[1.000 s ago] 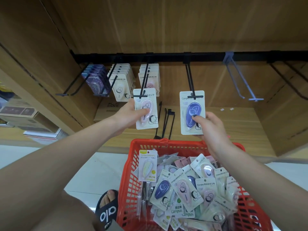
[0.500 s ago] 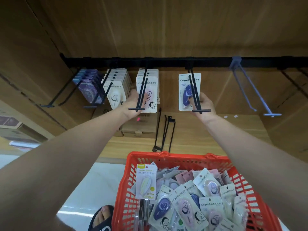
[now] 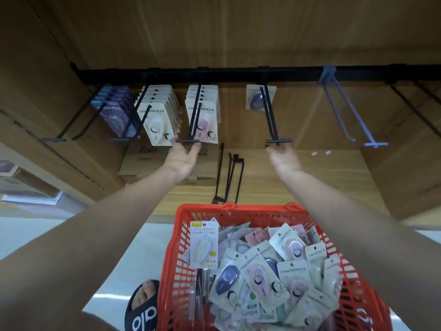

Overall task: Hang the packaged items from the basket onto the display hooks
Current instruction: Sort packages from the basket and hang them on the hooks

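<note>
A red basket (image 3: 181,237) at the bottom holds several packaged correction tapes (image 3: 260,275). A black rail carries hooks. A pink package (image 3: 207,125) hangs at the front of a stack on the third hook (image 3: 193,120). A single blue package (image 3: 256,97) hangs far back on the fourth hook (image 3: 272,115). My left hand (image 3: 182,157) is open just below the tip of the pink package's hook and holds nothing. My right hand (image 3: 282,158) is open under the tip of the blue package's hook, also holding nothing.
Purple packages (image 3: 117,111) and white packages (image 3: 157,120) fill hooks further left. A bare blue-grey hook (image 3: 350,111) juts out at the right, with black hooks beyond it. Cardboard boxes (image 3: 148,163) and spare black hooks (image 3: 229,177) lie on the wooden shelf. My sandalled foot (image 3: 143,306) is beside the basket.
Both hands have let go of their packages, which now hang on the hooks, the blue one pushed to the back. The hands have drawn back below the hook tips.
</note>
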Demonstrator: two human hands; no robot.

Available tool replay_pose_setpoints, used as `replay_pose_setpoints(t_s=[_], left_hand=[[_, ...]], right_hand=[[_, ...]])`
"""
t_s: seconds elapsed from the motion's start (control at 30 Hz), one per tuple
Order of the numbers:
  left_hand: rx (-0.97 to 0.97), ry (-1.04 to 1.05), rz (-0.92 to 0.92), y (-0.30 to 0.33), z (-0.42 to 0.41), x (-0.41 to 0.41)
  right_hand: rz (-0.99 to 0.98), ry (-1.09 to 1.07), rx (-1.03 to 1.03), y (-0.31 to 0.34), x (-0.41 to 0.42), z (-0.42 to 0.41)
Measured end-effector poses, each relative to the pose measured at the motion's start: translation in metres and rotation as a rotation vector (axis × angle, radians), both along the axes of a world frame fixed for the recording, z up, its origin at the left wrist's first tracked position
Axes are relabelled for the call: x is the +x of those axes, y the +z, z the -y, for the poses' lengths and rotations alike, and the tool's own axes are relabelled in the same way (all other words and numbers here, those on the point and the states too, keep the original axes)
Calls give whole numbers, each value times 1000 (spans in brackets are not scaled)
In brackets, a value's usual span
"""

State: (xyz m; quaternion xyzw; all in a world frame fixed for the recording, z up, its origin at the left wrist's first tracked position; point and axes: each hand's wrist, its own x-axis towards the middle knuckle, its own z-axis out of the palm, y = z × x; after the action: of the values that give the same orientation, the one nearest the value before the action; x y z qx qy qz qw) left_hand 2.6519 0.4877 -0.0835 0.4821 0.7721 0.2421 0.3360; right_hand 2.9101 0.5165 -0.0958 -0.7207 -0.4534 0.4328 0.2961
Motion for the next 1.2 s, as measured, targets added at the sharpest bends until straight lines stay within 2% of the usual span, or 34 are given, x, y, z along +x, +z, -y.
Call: replay_pose_setpoints(t_s=[0.13,0.2,0.3,0.4,0.5,0.57,0.63,0.8,0.97,1.07,1.2], left_hand=[[-30,-84,-143,-22,65,24],[-20,-193,-209,-32,97,43],[-76,-445,-246,-43,145,74],[-197,-686,-279,-64,186,98],[-378,-832,-343,-87,215,107],[-441,-834,-356,-97,228,108],[-414,-774,-325,-101,231,110],[-372,-533,-111,-103,218,120],[-388,-486,-55,-115,208,128],[-334,-451,-14,-116,204,134],[-324,-521,-3,-116,200,140]], right_hand=[[-34,-51,49,-11,16,86],[-42,-46,81,-20,27,123],[47,-23,126,-34,45,169],[159,88,73,-51,54,198],[345,332,-81,-70,62,216],[464,473,-137,-79,69,223],[553,565,-123,-81,73,230],[728,626,-118,-84,80,236],[837,696,-151,-80,82,236],[859,715,-144,-74,85,232],[739,677,-241,-65,91,221]])
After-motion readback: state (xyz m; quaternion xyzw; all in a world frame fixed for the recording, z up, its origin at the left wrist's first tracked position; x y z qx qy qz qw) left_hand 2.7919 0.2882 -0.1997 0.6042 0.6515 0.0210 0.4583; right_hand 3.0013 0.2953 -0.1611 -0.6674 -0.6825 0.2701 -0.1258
